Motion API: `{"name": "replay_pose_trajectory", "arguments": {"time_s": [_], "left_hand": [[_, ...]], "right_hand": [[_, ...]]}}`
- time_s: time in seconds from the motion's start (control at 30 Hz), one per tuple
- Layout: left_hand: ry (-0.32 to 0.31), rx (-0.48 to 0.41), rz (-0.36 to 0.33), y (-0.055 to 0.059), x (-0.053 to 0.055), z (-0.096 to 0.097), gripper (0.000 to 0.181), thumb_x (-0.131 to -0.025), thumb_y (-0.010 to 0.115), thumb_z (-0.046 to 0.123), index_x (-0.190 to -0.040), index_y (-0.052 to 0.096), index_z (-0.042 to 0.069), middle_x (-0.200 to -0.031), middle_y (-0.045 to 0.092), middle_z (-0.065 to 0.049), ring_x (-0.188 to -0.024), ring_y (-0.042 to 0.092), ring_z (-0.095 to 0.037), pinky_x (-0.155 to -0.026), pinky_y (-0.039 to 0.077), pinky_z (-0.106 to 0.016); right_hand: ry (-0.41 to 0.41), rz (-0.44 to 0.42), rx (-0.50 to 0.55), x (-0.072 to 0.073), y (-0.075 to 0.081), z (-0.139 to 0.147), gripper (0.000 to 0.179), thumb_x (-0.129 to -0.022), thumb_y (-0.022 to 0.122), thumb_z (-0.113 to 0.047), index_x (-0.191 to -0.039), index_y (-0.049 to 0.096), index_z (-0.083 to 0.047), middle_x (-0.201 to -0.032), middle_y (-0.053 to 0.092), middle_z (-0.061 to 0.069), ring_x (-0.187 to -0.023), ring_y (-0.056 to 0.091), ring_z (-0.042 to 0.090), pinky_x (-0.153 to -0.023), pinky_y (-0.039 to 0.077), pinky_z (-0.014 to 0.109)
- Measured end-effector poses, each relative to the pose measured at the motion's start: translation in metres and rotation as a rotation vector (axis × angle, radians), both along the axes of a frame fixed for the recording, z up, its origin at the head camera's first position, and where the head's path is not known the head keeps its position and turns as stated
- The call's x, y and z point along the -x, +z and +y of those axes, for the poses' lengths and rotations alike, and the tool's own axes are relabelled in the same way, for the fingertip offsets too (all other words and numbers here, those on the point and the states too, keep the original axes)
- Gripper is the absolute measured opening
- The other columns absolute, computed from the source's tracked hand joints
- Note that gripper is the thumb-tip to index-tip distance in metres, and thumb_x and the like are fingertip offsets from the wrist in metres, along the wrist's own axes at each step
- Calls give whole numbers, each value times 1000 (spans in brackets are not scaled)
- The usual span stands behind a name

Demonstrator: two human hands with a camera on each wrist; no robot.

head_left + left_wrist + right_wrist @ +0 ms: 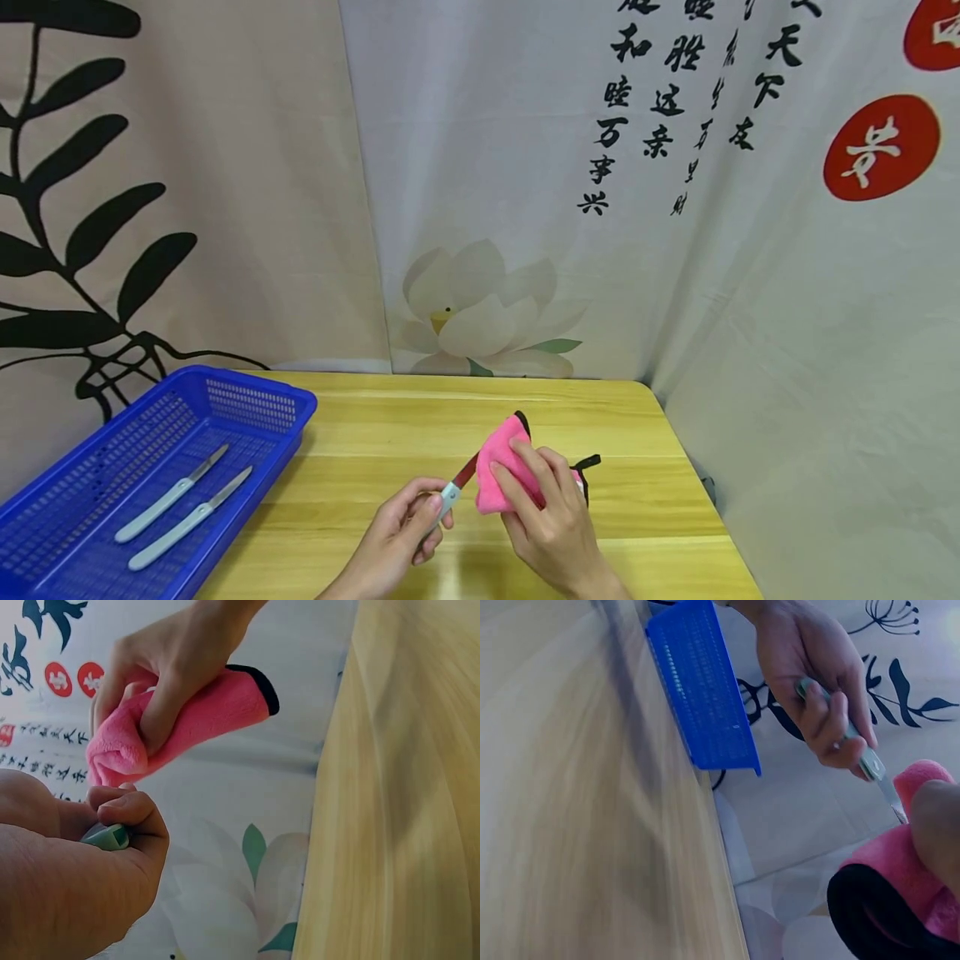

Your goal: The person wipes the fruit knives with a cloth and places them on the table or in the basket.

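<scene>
A knife [449, 497] with a pale blue-green handle is gripped by my left hand [401, 527], its blade slanting up to the right. My right hand [553, 518] pinches a folded pink cloth [504, 467] with black edging around the blade's outer part, so the tip is hidden. In the right wrist view, a short stretch of blade [889, 796] shows between the handle and the cloth. The left wrist view shows the handle's butt end [112, 837] poking out of the left fist, with the pink cloth [187, 731] beyond it.
A blue mesh basket [288, 417] stands at the left of the wooden table [375, 417]. Inside it lie two knives, one [172, 497] behind the other [191, 521], with pale handles. A printed curtain [480, 167] hangs behind and beside the table.
</scene>
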State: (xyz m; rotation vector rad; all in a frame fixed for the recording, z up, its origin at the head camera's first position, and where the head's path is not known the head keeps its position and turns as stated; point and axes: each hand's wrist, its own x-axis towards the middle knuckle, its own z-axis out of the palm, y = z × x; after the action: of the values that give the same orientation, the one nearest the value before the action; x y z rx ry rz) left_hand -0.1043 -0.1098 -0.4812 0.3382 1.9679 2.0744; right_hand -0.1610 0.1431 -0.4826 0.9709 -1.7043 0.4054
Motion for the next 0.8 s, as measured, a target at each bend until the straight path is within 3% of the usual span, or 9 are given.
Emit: {"name": "replay_pose_trajectory", "arguments": {"time_s": [0.27, 0.8], "left_hand": [[-28, -7, 32, 0, 1, 0, 43, -124, 47, 28, -149, 52, -7, -109, 66, -1, -73, 54, -1, -63, 46, -15], [-53, -17, 30, 3, -2, -1, 41, -124, 47, 28, -146, 54, -5, -105, 66, -1, -72, 53, -2, -62, 45, -15]], "right_hand": [[47, 61, -78, 1, 1, -10, 28, -111, 59, -19, -118, 84, -7, -129, 78, 24, -103, 69, 39, -89, 58, 45], [-19, -2, -61, 1, 1, -5, 31, -115, 56, -22, -122, 84, -10, -136, 76, 23, -107, 67, 40, -88, 59, 44]]}}
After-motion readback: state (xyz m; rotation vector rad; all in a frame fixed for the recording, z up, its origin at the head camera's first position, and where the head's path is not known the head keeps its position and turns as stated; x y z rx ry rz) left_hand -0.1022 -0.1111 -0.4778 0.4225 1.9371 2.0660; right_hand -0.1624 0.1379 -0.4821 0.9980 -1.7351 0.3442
